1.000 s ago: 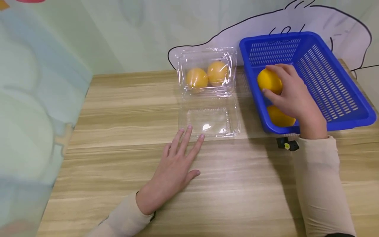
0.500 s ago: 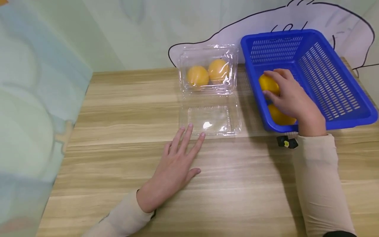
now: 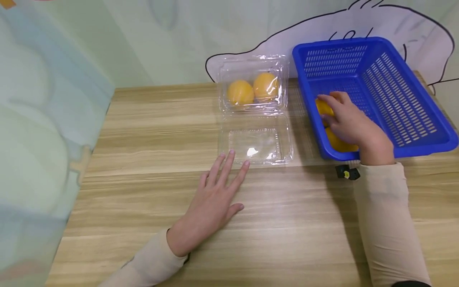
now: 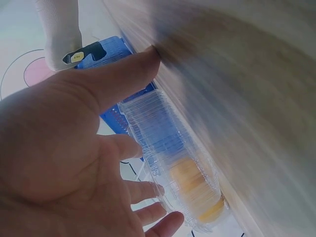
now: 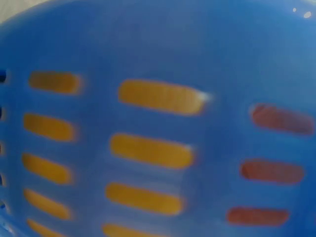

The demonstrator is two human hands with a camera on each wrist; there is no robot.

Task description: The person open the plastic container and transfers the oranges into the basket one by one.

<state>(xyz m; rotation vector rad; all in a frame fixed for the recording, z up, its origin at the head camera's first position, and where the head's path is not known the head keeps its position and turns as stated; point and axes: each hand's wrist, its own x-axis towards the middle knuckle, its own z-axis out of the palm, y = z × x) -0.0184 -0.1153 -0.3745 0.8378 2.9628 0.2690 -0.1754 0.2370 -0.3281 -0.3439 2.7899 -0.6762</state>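
Note:
My right hand (image 3: 353,123) reaches into the blue plastic basket (image 3: 426,145), fingers and thumb curled round an orange (image 3: 324,107) near its left wall. A second orange (image 3: 338,141) lies in the basket's front left corner, partly under that hand. The clear plastic clamshell box (image 3: 258,149) is unfolded on the table; its far half holds two oranges (image 3: 240,93). Flat on the wood, my left hand (image 3: 209,209) has its fingers spread, fingertips at the near edge of the box. In the right wrist view the basket wall (image 5: 222,39) hides most of the hand, with orange showing through slots.
The wood-grain table (image 3: 150,151) meets a printed wall sheet (image 3: 161,48) at the back and left. The basket stands at the back right, close to the box. A small black strap piece with a yellow mark (image 3: 347,172) sits at the right sleeve.
My right hand has sunk lower into the basket with the orange, which is now more covered by the fingers. The left hand and the clamshell box have stayed in place.

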